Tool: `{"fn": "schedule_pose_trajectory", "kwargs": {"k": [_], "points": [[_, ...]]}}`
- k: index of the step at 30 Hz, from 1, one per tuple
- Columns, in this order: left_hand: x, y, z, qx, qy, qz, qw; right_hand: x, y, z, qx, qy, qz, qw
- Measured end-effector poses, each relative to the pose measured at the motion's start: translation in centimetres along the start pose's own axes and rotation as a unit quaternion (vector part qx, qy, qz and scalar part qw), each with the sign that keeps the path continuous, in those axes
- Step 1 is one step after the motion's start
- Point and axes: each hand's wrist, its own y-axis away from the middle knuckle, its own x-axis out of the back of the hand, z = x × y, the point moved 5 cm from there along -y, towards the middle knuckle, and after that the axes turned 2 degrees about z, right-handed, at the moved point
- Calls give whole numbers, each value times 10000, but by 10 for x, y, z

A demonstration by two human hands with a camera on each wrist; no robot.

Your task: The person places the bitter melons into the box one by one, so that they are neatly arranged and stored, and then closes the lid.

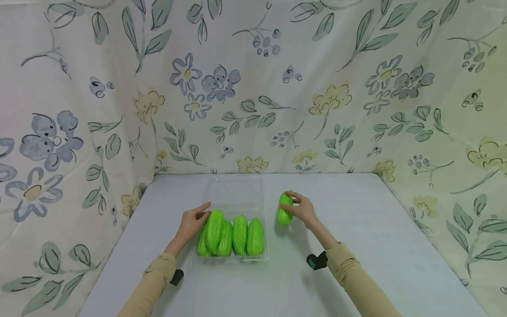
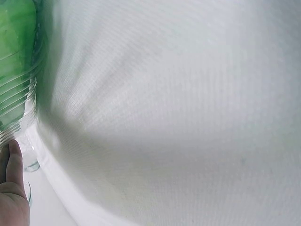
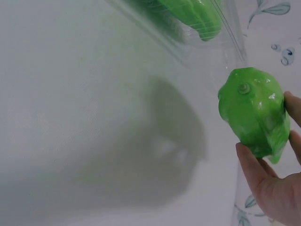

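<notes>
both arms forward, left hand (image 1: 192, 221) seemingly flat with fingers extended, right hand (image 1: 304, 210) curled in a grip

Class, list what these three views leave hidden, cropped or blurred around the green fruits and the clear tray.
- Head view: the left hand covers the leftmost fruit; fruit count uncertain.
- Left wrist view: the tray is cropped by the left edge, blurred; only a finger shows.
- Right wrist view: the right hand hides the back of its fruit; the tray is cropped at the top.
</notes>
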Motion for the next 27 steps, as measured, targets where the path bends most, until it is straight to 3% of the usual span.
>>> {"fn": "schedule_pose_trajectory", "kwargs": {"k": [27], "points": [[1,1,2,79,6,-29,10000,-18,21,-25,253,-472,-389,9978]]}}
